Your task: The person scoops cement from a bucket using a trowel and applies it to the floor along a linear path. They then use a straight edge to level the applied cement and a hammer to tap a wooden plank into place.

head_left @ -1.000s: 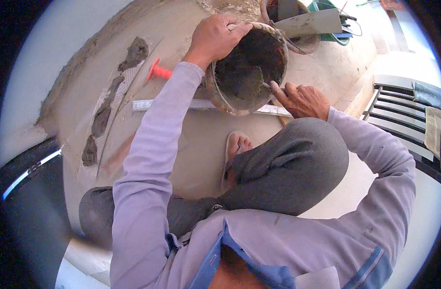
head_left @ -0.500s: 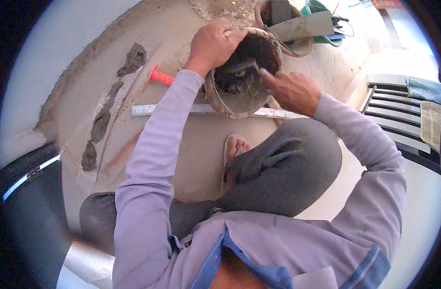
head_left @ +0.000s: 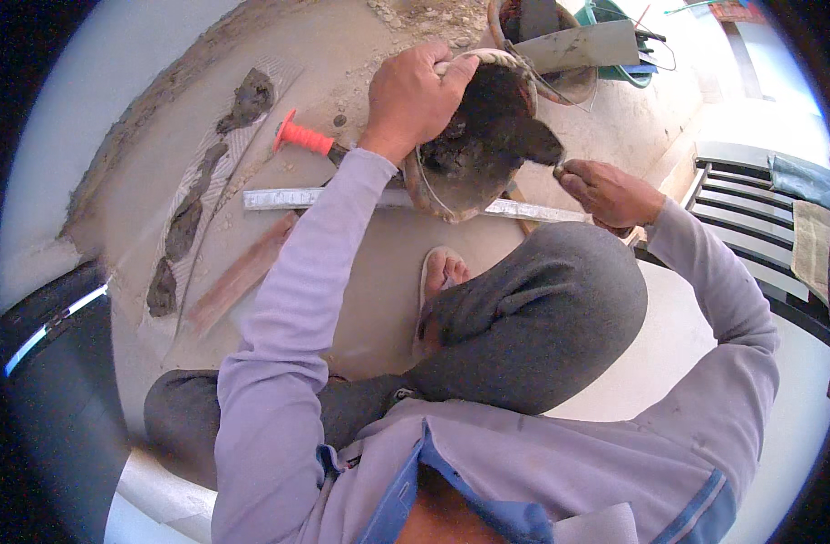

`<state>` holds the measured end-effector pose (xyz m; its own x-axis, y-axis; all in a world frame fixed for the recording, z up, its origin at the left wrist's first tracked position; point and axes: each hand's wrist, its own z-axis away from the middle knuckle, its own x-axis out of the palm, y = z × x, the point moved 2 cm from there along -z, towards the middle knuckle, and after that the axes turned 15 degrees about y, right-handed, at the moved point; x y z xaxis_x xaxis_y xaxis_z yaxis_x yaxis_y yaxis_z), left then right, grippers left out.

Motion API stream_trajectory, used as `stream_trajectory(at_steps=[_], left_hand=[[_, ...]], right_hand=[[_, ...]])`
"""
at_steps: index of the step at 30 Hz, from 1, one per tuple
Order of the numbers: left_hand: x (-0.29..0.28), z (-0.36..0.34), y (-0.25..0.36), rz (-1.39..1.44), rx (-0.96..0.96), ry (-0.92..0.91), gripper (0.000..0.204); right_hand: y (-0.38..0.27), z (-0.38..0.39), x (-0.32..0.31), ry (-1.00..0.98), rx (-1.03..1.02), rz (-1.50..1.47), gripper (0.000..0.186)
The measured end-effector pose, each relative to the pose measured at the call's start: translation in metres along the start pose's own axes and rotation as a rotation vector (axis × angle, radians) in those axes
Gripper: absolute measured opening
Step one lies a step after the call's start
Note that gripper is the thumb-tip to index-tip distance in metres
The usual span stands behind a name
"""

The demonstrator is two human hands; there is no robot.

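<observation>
The left hand (head_left: 417, 102) curls closed over the far rim of a tilted mortar bucket (head_left: 474, 192), between both hands, well in from the floor's (head_left: 378, 281) left edge; the right hand (head_left: 614, 192) grips a mortar-coated trowel (head_left: 534, 142) at the bucket's right rim.

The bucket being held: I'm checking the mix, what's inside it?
Dark, lumpy paste in the bucket, covering its bottom; the left hand and trowel hide part of the rim and inside.
</observation>
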<state>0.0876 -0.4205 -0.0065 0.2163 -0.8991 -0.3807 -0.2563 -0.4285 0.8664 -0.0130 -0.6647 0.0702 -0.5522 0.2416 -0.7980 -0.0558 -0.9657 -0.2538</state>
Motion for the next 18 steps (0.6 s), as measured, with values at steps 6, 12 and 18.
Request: stream_trajectory(at_steps=[6,12,18], left_hand=[[-0.001,0.005,-0.002,0.083,-0.017,0.072,0.043],[-0.004,0.004,0.000,0.089,0.023,0.055,0.039],[0.004,0.009,0.001,0.167,0.030,0.063,0.043]], right_hand=[[0.004,-0.012,0.023,-0.107,-0.301,0.032,0.040],[-0.009,-0.022,0.033,-0.071,-0.567,0.116,0.037],[-0.001,-0.028,0.033,-0.116,-0.776,0.149,0.031]])
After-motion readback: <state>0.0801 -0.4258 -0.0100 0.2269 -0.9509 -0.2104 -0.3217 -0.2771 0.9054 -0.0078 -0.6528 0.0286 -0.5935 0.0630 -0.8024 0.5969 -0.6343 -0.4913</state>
